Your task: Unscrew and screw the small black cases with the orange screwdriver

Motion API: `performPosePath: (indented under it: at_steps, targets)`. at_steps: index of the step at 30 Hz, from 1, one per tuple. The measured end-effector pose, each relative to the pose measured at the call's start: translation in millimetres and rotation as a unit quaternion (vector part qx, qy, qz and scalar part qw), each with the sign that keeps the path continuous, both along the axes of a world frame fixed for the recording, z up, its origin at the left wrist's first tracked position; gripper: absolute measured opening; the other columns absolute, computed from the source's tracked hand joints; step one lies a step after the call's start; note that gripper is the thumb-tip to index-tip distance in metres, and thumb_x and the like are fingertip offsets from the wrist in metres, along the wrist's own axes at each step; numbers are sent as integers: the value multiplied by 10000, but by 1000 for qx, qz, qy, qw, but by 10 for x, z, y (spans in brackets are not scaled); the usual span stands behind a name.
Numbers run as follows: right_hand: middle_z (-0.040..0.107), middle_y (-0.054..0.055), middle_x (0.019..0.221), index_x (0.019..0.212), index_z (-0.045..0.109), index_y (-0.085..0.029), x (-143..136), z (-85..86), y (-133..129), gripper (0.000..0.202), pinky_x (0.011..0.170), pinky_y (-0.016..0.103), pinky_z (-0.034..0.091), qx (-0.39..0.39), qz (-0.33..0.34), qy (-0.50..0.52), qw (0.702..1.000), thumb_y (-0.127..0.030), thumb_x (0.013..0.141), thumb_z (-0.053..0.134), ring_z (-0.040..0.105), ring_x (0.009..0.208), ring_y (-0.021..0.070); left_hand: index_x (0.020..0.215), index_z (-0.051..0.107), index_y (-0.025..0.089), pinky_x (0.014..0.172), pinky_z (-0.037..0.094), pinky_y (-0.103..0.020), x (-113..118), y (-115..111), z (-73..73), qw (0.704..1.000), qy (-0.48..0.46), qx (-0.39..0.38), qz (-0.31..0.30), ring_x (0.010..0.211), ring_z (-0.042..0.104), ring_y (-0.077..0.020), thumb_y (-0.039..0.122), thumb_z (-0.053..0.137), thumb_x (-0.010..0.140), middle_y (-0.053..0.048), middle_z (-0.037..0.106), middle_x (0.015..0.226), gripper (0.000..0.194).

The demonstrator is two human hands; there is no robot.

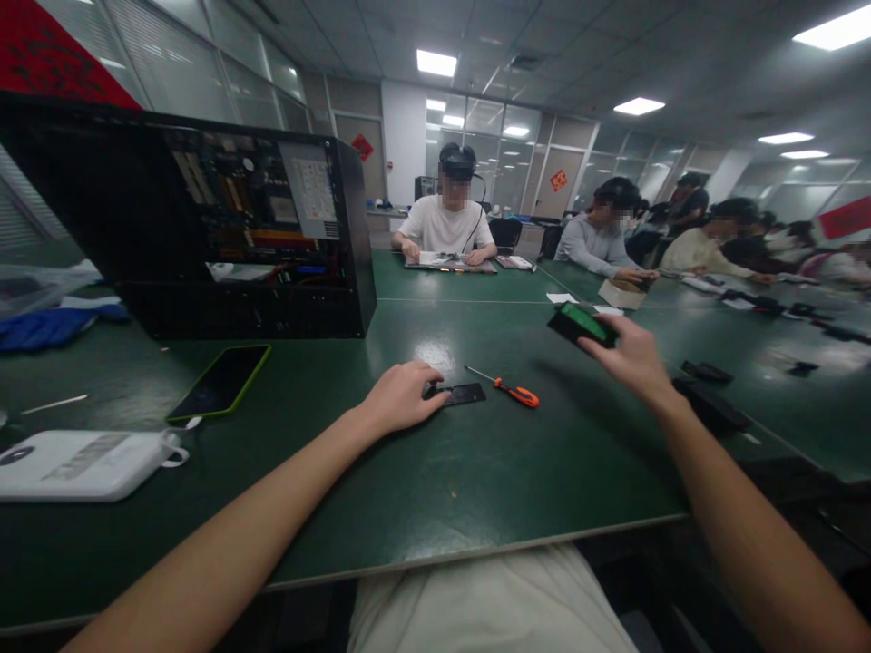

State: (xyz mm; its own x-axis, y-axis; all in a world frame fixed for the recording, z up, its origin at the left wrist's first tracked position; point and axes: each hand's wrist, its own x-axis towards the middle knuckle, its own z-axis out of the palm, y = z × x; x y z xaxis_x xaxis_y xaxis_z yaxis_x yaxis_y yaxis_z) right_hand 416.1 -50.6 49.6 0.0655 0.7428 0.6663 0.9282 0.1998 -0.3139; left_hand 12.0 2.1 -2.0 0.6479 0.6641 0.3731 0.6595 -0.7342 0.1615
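My left hand point(406, 396) rests on the green table with its fingers closed over the left end of a thin black plate point(466, 394) lying flat. Just right of that plate is a screwdriver point(517, 391) with an orange and black handle, its shaft pointing to the upper left. My right hand point(630, 352) is raised above the table on the right. Between its thumb and fingers it grips a black box with a green face point(575, 319), held tilted. What is inside that box cannot be made out.
An open black computer case point(354, 245) stands at the left. Nearer me lie a phone point(221, 383) with a green edge and a white power bank point(88, 464). Blue gloves point(54, 326) are at far left, dark parts point(711, 404) at right. Several people sit across the tables.
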Motion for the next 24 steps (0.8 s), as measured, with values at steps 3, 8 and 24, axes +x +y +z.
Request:
performPosePath:
  at_steps: [3,8,24]
  targets:
    - [716,187,1186,1307,687,-154,733,68,201,592,931,463,502,-89,-236,-17,968,-507,831,701,663,1083,365,1137,770,177,868,536,-382,44,-41,-3,1000,15,10,-4,998,711,-287,498,623,956,-111,770,1078,397]
    - [722,240,1082,1162,758,-132,1425,-31,252,522,792,440,496,-261,-364,-17,894,-508,802,724,675,1037,404,1169,768,180,890,534,-394,62,-64,1,999,33,11,-1,1022,706,-297,505,635,942,-113,762,1082,418]
    - [519,258,1491,1524,462,-104,355,-56,149,595,1149,534,393,-147,-199,-142,959,-384,1001,522,501,1385,373,1112,781,169,925,526,-367,45,18,-18,994,-27,-108,2,1056,681,-285,401,778,863,-116,716,1134,341]
